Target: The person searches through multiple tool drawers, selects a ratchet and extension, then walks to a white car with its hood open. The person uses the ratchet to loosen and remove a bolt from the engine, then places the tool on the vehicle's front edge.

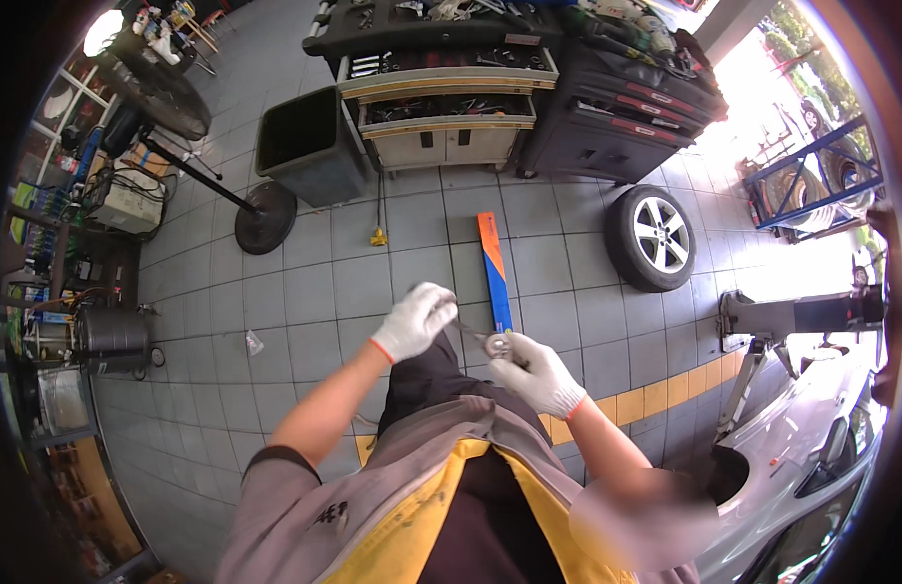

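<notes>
In front of my body, my left hand (412,323) and my right hand (538,376) both wear white knit gloves with orange cuffs. Between them is a metal hand tool with a round, shiny head (497,346), which looks like a ratchet wrench. Its thin dark bar runs up toward my left fingers, which are closed at that end. My right hand is closed beside the round head, and its fingers partly cover the tool. Just beyond my right hand, a long narrow orange and blue box (492,261) lies on the tiled floor.
A wheel with a tyre (650,238) lies to the right. Ahead stand an open-drawered tool cabinet (451,107), a dark tool cart (607,131) and a grey bin (310,146). A fan's round base (266,218) is at left. A silver car (791,467) stands at right.
</notes>
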Demonstrator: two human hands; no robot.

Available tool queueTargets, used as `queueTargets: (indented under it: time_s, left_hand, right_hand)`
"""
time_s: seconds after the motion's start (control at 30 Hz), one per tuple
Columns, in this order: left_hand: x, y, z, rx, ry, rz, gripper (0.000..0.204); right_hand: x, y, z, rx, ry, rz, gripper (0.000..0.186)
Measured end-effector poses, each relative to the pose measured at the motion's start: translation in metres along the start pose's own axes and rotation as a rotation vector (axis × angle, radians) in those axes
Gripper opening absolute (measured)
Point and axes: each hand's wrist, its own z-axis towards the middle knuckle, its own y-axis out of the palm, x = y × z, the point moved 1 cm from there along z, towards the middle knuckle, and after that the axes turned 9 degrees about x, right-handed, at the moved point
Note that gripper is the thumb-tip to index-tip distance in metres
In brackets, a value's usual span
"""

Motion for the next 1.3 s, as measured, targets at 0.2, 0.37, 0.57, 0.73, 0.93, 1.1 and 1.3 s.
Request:
queueTargets:
  time_s: [0.2,0.37,0.57,0.73,0.93,1.1,1.3]
  left_hand:
    - [-0.210,-0.060,0.318,0.064,-0.073,0.414,0.043]
    - [-0.341,-0.108,0.515,0.135,-0.209,0.835,0.063]
    - [-0.369,-0.106,0.570,-0.232,-0.391,0.957,0.071]
    - [-0.357,-0.110,0.531,-0.088,-0.219,0.861,0.068]
    - [-0.339,-0.082,0.450,-0.042,-0.189,0.744,0.067]
    - [-0.319,-0.058,0.378,-0.015,-0.210,0.718,0.070]
    - [-0.326,-0.022,0.302,-0.025,-0.241,0.670,0.071]
  right_hand:
    - [0.025,-0.048,0.162,0.541,0.344,0.132,0.033]
    - [-0.001,-0.070,0.254,0.834,0.538,0.013,0.031]
    - [-0.054,-0.109,0.292,0.951,0.646,0.149,0.018]
    - [-0.053,-0.110,0.317,1.025,0.610,0.434,0.024]
    - [-0.042,-0.108,0.324,0.667,0.520,0.553,0.043]
    - [-0.017,-0.112,0.299,0.560,0.533,0.443,0.046]
    - [0.025,-0.107,0.263,0.565,0.656,0.353,0.037]
